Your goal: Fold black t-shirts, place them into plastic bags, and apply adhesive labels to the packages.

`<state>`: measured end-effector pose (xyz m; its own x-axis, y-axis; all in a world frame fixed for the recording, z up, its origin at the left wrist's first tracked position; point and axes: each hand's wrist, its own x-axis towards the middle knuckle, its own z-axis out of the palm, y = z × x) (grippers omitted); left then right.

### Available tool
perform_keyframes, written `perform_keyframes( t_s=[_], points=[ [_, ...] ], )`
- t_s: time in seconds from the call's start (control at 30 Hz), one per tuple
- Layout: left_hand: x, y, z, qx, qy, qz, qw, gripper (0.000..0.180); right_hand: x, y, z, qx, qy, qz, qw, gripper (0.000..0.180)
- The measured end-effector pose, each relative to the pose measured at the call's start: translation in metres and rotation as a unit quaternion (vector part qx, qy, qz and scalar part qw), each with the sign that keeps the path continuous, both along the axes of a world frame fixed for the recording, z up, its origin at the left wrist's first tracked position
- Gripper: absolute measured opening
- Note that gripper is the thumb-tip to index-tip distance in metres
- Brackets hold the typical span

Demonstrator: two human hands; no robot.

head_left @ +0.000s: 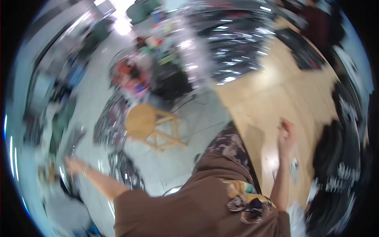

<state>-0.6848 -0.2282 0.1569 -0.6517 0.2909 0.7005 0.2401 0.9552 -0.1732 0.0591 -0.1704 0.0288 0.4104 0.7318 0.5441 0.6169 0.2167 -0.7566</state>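
The picture is smeared by motion. My left hand [74, 164] stretches far out to the lower left, toward a blurred heap of dark and shiny things; whether it grips anything I cannot tell. Over the light wooden tabletop [268, 94] my right hand [287, 132] is raised, fingers curled, with something small and pale at the fingertips that is too blurred to name. A brown patterned garment [205, 193] covers my body at the lower middle.
A round wooden stool [147, 123] stands on the grey floor left of the table. Black garments with white print [339, 173] are piled on the table's right side. Clothes racks and coloured goods [134, 75] fill the back.
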Motion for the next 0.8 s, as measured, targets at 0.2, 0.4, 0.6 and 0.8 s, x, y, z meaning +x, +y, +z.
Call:
perform_keyframes(
  t_s=[0.2,0.4,0.6,0.8],
  points=[
    [0.06,0.238,-0.108,0.147,-0.083,-0.382,0.909,0.037,-0.01,-0.028,-0.016,-0.029,0.081,-0.03,0.996,0.021],
    [0.378,0.387,-0.093,0.223,-0.156,-0.725,0.633,0.041,0.006,-0.108,-0.003,-0.043,0.049,-0.236,0.97,0.02],
    [0.508,0.347,-0.028,0.32,-0.208,-0.829,0.409,0.047,0.054,-0.228,0.011,-0.014,-0.037,-0.556,0.83,0.017],
    [0.566,0.31,0.014,0.417,-0.253,-0.84,0.237,0.054,0.045,-0.377,0.041,-0.001,-0.056,-0.782,0.62,0.014]
  ],
)
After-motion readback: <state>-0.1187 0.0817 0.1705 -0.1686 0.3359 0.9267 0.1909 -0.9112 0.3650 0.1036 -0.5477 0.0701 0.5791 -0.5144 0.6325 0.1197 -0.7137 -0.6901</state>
